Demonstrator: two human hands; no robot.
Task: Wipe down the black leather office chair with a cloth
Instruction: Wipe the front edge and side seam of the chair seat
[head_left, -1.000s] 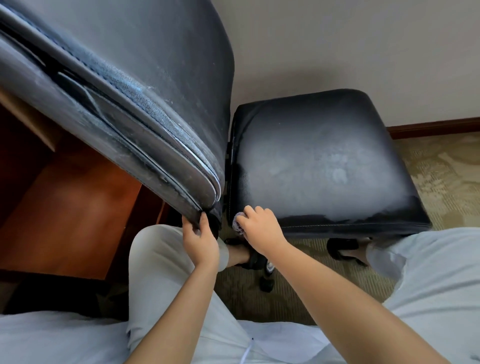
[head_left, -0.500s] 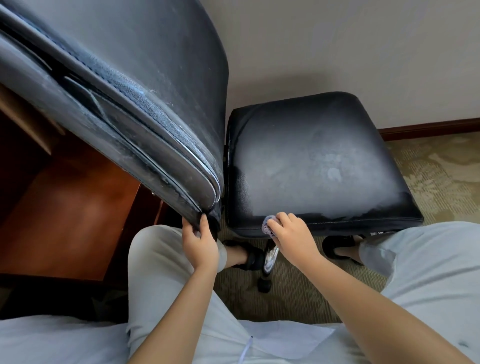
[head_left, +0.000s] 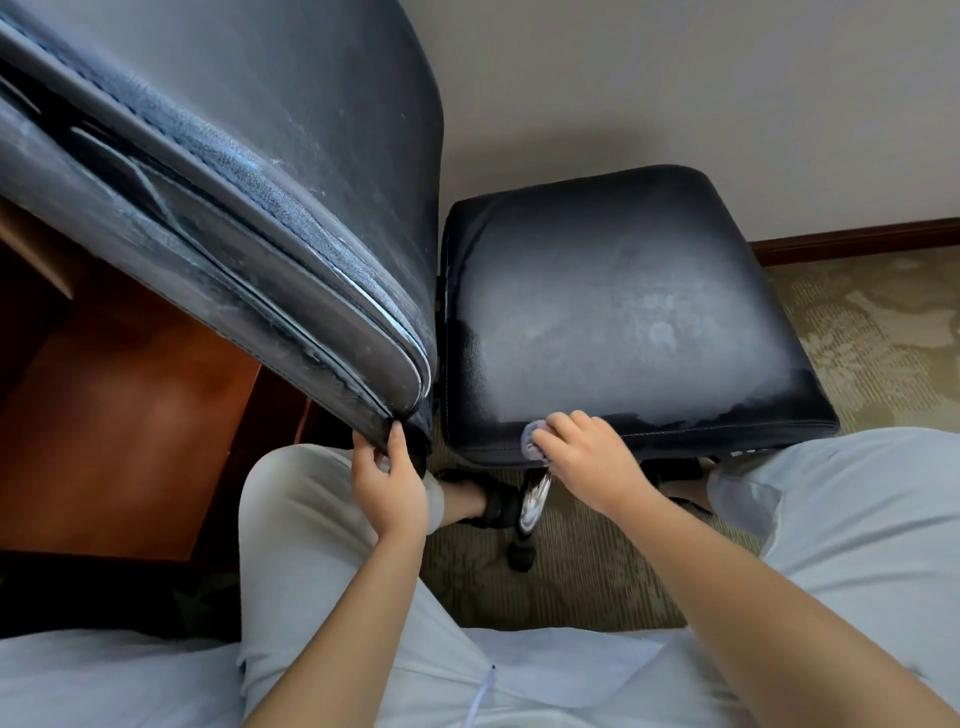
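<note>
Head cam looking down: far left is a reddish-brown wooden surface (head_left: 119, 415), with the dusty black leather chair backrest (head_left: 234, 171) tipped over it. The left hand (head_left: 389, 488) has its grip pinched on the bottom corner of that backrest, thumb and fingers curled round the edge. Just right of it sits the square black leather seat cushion (head_left: 613, 312), all hazy grey on top. The right hand (head_left: 587, 460) grips a small pale blue-grey cloth (head_left: 532, 441), fingers curled over it, pressed against the cushion's front edge. Below that is the shiny chrome chair leg (head_left: 530, 512), standing on patterned beige carpet (head_left: 872, 332).
</note>
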